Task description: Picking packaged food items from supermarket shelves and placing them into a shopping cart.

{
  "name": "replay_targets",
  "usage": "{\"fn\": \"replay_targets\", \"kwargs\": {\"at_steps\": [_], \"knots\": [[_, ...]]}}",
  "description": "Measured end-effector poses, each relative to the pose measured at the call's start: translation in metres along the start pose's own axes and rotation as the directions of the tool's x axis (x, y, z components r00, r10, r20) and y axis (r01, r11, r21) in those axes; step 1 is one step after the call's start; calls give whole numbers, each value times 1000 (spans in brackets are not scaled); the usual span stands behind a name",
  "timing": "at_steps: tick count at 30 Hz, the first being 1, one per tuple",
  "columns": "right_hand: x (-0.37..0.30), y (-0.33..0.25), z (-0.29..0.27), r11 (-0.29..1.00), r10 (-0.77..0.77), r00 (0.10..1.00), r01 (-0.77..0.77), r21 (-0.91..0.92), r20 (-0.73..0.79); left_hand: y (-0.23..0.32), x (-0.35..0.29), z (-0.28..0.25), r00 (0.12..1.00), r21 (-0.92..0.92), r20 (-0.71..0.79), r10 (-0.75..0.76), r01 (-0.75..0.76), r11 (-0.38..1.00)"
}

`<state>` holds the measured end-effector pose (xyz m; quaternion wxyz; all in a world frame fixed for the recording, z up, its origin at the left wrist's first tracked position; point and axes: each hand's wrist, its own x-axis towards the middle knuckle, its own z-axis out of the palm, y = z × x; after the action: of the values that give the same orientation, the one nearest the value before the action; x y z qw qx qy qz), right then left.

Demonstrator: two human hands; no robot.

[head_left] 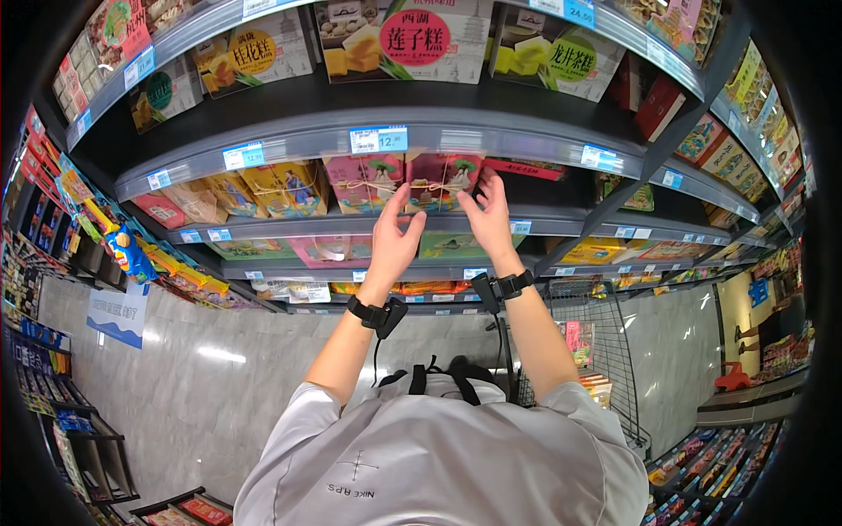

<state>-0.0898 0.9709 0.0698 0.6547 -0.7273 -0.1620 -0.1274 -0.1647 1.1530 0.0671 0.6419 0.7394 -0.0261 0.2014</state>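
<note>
Blue-and-white price tags [379,139] on the middle shelf edge [491,145] show printed figures. Above that edge, white boxes [403,44] bear large dark characters on coloured rounds; below it, a grey shirt [456,456] carries small dark lettering.

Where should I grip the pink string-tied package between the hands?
Probably by its two upright sides, coming from the front: the pink package shows its front face, with the left hand and right hand near those sides. Another tied package sits close on its left, so that side looks tighter.
</note>
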Motion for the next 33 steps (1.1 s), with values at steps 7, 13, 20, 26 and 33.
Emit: {"fn": "replay_targets", "kwargs": {"at_steps": [7, 13, 20, 26, 33], "knots": [[6, -4, -5, 1000, -12, 998, 12, 10, 67, -1, 6, 22, 980, 121, -126, 151, -135, 983], [0, -8, -8, 998, -27, 998, 31, -61, 52, -2, 9, 25, 984, 83, -145, 103, -92, 992], [-5, -1, -12, 998, -56, 998, 56, -33, -2, 7, 7, 32, 984, 96, -156, 84, -69, 993], [-16, -13, -14, 996, -88, 996, 88, -7, -8, 14, 0, 26, 987, 54, -154, 48, -40, 998], [-27, -12, -16, 998, -65, 998, 65, 24, 16, 14, -16, 21, 979, -63, -200, -51, 39, 997]]}}
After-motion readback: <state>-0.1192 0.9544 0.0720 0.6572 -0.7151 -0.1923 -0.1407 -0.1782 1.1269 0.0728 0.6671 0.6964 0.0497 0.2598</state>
